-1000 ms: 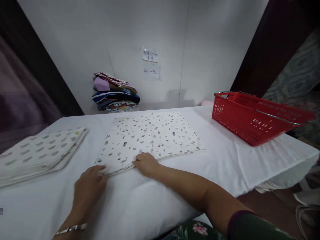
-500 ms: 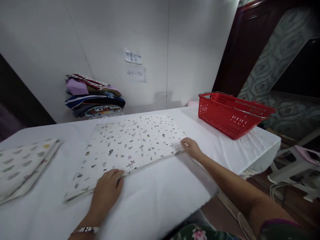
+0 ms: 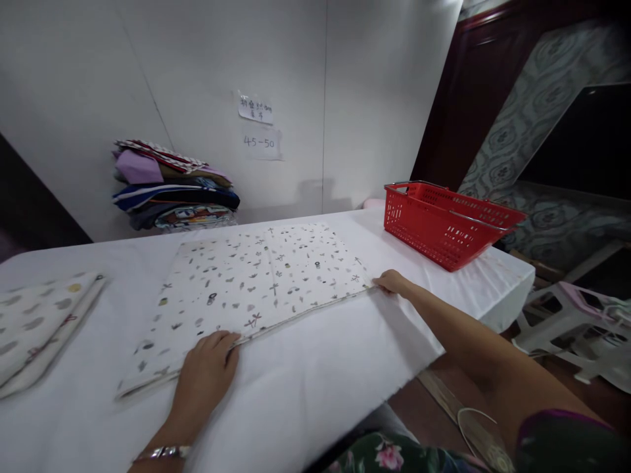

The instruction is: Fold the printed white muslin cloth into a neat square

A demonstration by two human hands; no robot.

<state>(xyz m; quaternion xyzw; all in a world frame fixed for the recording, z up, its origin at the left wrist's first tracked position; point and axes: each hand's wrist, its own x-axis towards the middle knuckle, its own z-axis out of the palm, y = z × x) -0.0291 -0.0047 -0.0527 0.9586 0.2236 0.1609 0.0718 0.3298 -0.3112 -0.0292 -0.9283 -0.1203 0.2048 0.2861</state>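
A folded white cloth point(image 3: 261, 282) printed with small grey and brown motifs lies flat on the white-covered table. My left hand point(image 3: 207, 368) rests palm down on its near edge, left of the middle, fingers laid over the fabric and thumb beside the edge; the fingertips are partly hidden. At the near right corner of that cloth, my right hand point(image 3: 392, 282) is closed, pinching the corner between thumb and fingers. A second folded cloth point(image 3: 39, 328), white with grey spots and one yellow spot, lies at the far left, apart from both hands.
A red plastic basket point(image 3: 438, 226) stands at the table's back right. Several folded fabrics form a stack point(image 3: 175, 187) by the wall at the back left. Two paper notes point(image 3: 261, 141) are stuck to the wall. A white and pink stool point(image 3: 576, 315) is on the floor at right.
My right hand has moved slightly right and now pinches the cloth's corner, with the edge drawn straighter. My left hand stays on the near edge. The view has shifted a little.
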